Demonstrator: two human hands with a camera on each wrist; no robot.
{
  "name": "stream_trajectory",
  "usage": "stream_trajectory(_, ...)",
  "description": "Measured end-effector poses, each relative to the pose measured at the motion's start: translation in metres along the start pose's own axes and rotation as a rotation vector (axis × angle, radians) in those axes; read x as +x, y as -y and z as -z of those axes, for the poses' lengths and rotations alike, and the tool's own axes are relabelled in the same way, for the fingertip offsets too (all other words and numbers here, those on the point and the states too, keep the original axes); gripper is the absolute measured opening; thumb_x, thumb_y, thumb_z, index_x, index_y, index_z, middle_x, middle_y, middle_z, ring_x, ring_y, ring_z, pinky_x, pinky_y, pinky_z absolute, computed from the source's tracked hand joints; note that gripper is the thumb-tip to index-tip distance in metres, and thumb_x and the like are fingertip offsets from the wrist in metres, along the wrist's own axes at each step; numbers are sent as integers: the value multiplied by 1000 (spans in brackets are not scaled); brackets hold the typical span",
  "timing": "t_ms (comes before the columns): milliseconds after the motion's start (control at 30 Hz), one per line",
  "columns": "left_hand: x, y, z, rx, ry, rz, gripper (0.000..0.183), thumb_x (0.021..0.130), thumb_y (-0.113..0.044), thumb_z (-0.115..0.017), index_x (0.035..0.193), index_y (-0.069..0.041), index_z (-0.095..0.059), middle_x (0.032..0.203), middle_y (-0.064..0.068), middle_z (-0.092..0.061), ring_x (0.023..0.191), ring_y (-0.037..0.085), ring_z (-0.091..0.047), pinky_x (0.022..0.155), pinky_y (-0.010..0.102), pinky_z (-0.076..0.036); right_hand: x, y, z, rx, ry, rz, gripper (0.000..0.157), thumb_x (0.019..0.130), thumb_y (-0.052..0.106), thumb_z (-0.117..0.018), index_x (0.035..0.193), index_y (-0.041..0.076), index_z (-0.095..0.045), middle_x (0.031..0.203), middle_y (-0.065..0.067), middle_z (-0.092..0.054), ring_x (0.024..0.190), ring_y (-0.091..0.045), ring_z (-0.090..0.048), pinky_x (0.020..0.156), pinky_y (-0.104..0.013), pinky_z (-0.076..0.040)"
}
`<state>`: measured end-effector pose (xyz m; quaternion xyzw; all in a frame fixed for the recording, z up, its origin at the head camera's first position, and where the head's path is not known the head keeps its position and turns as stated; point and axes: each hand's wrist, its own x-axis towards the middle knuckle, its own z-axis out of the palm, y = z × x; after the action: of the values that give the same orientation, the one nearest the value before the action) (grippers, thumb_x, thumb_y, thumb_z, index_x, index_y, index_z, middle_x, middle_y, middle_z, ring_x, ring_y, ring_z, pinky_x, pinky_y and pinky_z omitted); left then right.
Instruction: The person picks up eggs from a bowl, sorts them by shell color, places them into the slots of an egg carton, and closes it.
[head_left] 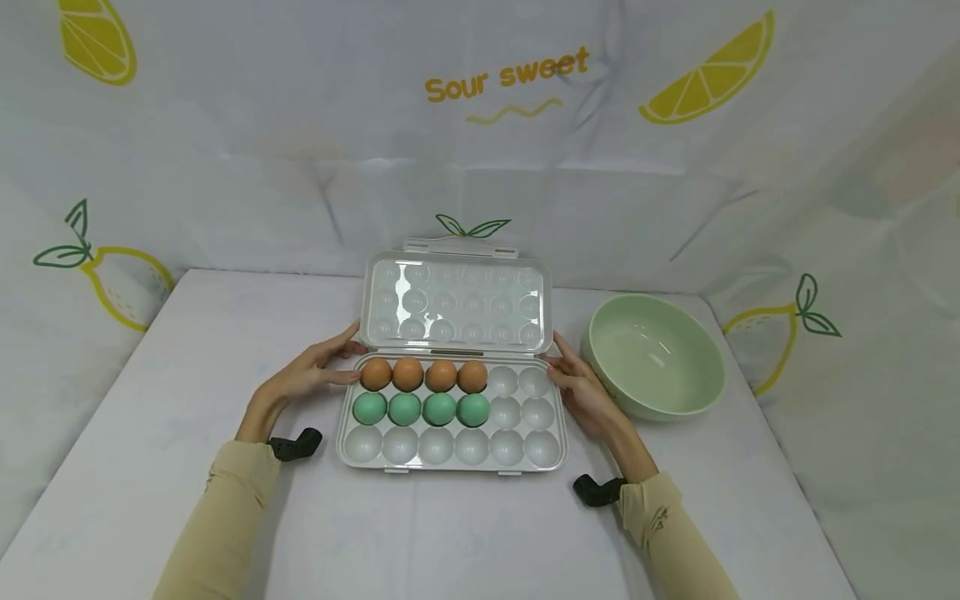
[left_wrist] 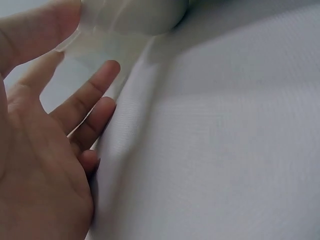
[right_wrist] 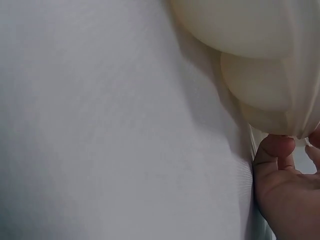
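Note:
An egg box [head_left: 450,472] lies on the table, its clear lid [head_left: 457,304] folded back on the far side. Several brown eggs [head_left: 408,375] fill the left of its far row, and several green eggs [head_left: 405,409] the left of its middle row. The near row holds no eggs. My left hand [head_left: 311,371] holds the box's left side near the hinge; the left wrist view shows thumb and index finger at its edge, the other fingers loose. At the opposite side my right hand [head_left: 585,392] grips the edge, its thumb [right_wrist: 280,146] against the tray's underside.
A pale green bowl [head_left: 656,358] stands right of the egg box, close to my right hand. Behind the white table [head_left: 420,542] hangs a lemon-patterned cloth [head_left: 300,108]. Each wrist carries a black camera mount [head_left: 297,444].

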<state>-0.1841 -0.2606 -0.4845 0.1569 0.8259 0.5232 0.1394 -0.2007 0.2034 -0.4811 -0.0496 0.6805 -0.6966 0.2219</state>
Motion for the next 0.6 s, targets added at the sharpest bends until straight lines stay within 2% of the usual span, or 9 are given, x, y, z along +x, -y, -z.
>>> stream_trajectory(100,-1,3,-1,-24,-36,-43,88,92,-8,-72,163,-10,-20,147,30,-53,121,6,-49,108,15,-36,0,0,0,10,-7,8,72,109,11,-43,166,25,-1,132,-4,-46,113,-3,-56,99,-16,-48)
stream_trajectory(200,-2,6,-4,-47,-87,-108,85,90,-2,-73,161,-5,-26,142,30,-56,116,-1,-52,104,6,-36,-1,0,-1,34,-11,17,74,109,11,-44,166,25,0,131,-2,-46,112,-3,-56,98,-16,-48)
stream_trajectory(267,-3,8,-6,-57,-139,-148,83,87,1,-75,158,-3,-32,138,21,-62,113,-4,-56,103,6,-37,-2,-1,-2,51,-22,25,74,109,10,-44,166,24,0,128,1,-47,112,-2,-56,98,-15,-48)
stream_trajectory(400,-5,11,-10,-72,-220,-198,77,84,4,-76,153,0,-41,129,-12,-64,112,-6,-59,101,8,-40,-4,-3,-4,60,-71,40,70,109,10,-44,166,20,-4,125,7,-49,112,2,-55,98,-13,-48)
stream_trajectory(500,-6,11,-12,-81,-241,-190,73,85,4,-76,151,0,-44,124,-27,-60,113,-8,-59,97,12,-42,-8,-1,-7,58,-99,19,64,112,25,-39,166,19,-6,127,8,-48,115,4,-55,99,-12,-47)
stream_trajectory(600,-6,10,-14,-75,-256,-175,70,86,3,-76,149,1,-47,122,-30,-60,111,-9,-59,91,17,-43,-12,4,-10,73,-107,-15,66,111,46,-29,166,18,-4,135,3,-44,122,-3,-53,100,-13,-47)
